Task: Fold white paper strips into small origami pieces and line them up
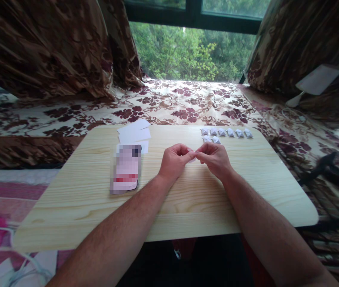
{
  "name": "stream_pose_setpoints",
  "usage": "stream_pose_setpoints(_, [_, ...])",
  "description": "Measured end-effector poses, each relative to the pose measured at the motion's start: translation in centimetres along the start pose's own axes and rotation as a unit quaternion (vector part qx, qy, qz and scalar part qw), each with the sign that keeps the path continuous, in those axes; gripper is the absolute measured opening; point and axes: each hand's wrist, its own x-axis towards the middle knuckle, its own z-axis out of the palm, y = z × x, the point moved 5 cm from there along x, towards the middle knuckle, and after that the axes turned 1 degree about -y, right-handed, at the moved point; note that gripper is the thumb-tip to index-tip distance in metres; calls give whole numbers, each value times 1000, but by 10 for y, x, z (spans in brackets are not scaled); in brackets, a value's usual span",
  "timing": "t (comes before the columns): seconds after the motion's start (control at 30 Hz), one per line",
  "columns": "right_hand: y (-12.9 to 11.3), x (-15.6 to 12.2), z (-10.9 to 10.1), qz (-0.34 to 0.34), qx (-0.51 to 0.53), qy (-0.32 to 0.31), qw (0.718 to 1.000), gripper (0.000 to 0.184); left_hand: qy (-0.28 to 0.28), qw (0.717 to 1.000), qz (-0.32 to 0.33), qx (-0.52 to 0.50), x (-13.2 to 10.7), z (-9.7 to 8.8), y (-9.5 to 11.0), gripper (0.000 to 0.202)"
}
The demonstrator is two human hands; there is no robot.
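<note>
Over the middle of the wooden table, my left hand [174, 160] and my right hand [215, 158] meet at the fingertips. Both pinch a small piece of white paper [192, 160], most of which the fingers hide. Just beyond my right hand, small folded white paper pieces [230, 132] with raised points sit in a row, and two more folded pieces [216, 140] lie in a shorter row in front. To the left of my hands rests a pink phone-like object [126, 167], blurred by pixelation. Flat white paper sheets [133, 131] overlap behind it.
The light wooden table [193, 203] has rounded corners. Behind it is a ledge with a floral cloth [184, 105], below a window between brown curtains. A white lamp [318, 79] stands at the right. White cables [22, 255] and pink fabric lie at the lower left.
</note>
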Motion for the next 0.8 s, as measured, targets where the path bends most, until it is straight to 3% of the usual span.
stream_pose_setpoints(0.47, [1, 0, 2, 6, 2, -12, 1000, 20, -1, 998, -28, -48, 2, 0, -3, 24])
stream_pose_setpoints(0.8, [0, 0, 2, 15, -11, -3, 1000, 20, 15, 998, 7, 65, -1, -3, 6, 20])
